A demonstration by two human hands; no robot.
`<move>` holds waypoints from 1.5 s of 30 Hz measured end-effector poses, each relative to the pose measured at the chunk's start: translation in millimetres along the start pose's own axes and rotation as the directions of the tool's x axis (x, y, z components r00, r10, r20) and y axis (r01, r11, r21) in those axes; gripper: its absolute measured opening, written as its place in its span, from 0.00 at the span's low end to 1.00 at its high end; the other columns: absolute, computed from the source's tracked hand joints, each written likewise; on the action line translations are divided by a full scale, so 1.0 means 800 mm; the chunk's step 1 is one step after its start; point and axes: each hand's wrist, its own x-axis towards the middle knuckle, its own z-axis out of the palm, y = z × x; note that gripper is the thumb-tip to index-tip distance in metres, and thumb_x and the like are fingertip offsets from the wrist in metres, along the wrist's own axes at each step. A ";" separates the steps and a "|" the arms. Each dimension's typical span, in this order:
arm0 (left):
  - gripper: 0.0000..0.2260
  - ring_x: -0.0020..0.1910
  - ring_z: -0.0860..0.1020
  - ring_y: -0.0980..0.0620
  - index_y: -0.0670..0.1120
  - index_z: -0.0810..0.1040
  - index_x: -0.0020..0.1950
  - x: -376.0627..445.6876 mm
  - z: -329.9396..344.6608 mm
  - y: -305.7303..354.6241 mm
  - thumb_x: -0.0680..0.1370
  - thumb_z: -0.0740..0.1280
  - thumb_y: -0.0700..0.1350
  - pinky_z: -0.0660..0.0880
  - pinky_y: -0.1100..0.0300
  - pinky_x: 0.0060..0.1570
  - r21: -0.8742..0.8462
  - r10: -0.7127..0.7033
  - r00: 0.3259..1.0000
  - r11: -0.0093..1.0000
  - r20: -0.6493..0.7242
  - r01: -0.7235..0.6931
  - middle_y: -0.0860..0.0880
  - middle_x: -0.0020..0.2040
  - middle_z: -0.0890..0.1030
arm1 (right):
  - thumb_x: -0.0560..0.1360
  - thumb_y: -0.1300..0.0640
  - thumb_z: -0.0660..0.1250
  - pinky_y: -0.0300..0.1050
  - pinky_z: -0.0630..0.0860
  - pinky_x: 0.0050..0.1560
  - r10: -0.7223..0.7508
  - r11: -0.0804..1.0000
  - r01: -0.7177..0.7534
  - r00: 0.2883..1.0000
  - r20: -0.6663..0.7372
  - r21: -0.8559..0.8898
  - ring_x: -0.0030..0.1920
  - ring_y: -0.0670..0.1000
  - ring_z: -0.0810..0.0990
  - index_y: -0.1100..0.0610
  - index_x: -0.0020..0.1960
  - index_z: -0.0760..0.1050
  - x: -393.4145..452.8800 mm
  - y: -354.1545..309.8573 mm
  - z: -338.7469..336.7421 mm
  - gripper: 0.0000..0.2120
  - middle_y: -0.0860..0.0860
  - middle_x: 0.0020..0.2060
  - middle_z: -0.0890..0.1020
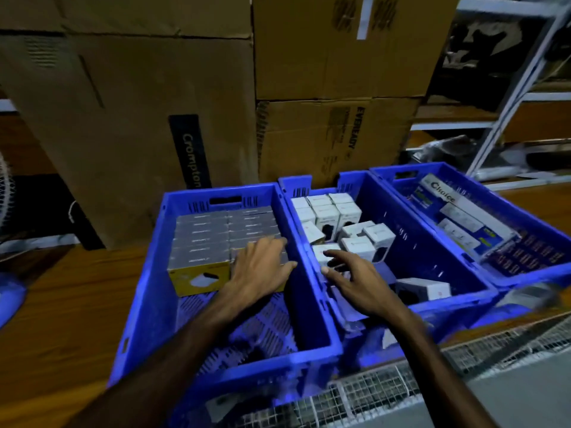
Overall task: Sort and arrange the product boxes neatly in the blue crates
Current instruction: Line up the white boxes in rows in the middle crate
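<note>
Three blue crates stand side by side. The left crate holds tidy rows of grey-and-yellow product boxes at its far end. My left hand rests flat on the nearest right box of those rows, fingers spread. The middle crate holds white product boxes, some in a row at the back and several loose and tilted. My right hand reaches over the shared crate wall, and its fingers touch a white box at the crate's left side. Another white box lies on its side near the front.
The right crate carries long "Choice" packs and dark packets. Large cardboard cartons stand close behind the crates. White metal shelving rises at the right. The crates sit on a wooden surface, with a wire mesh at the front.
</note>
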 end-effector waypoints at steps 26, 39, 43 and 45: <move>0.07 0.27 0.81 0.55 0.49 0.84 0.50 0.125 0.040 0.099 0.81 0.69 0.38 0.74 0.63 0.31 -0.591 -0.300 0.953 0.777 -0.047 0.215 0.52 0.41 0.85 | 0.78 0.48 0.69 0.44 0.79 0.47 -0.065 0.997 0.061 0.995 0.082 0.049 0.40 0.40 0.83 0.50 0.54 0.82 0.112 0.121 -0.104 0.09 0.43 0.46 0.85; 0.06 0.24 0.80 0.52 0.37 0.80 0.54 0.134 0.037 0.072 0.83 0.63 0.33 0.79 0.62 0.25 -0.910 -0.469 0.859 0.232 0.205 0.344 0.40 0.42 0.80 | 0.66 0.25 0.63 0.64 0.63 0.68 0.183 0.883 -0.057 0.956 0.229 -0.466 0.68 0.62 0.74 0.57 0.71 0.67 0.213 0.055 0.015 0.46 0.58 0.67 0.74; 0.06 0.24 0.79 0.55 0.35 0.80 0.56 0.115 0.039 0.076 0.83 0.64 0.33 0.79 0.64 0.26 -0.908 -0.566 0.806 0.226 0.172 0.353 0.42 0.39 0.80 | 0.69 0.34 0.67 0.62 0.66 0.65 0.116 0.903 -0.019 0.973 0.201 -0.429 0.64 0.61 0.77 0.60 0.69 0.67 0.228 0.072 0.028 0.39 0.58 0.64 0.77; 0.05 0.25 0.79 0.55 0.34 0.80 0.54 0.102 0.041 0.086 0.83 0.64 0.32 0.79 0.65 0.27 -0.896 -0.619 0.774 0.257 0.135 0.362 0.40 0.39 0.79 | 0.67 0.35 0.69 0.59 0.70 0.62 0.089 0.924 0.010 0.967 0.239 -0.382 0.61 0.60 0.80 0.59 0.66 0.68 0.238 0.083 0.012 0.37 0.57 0.60 0.80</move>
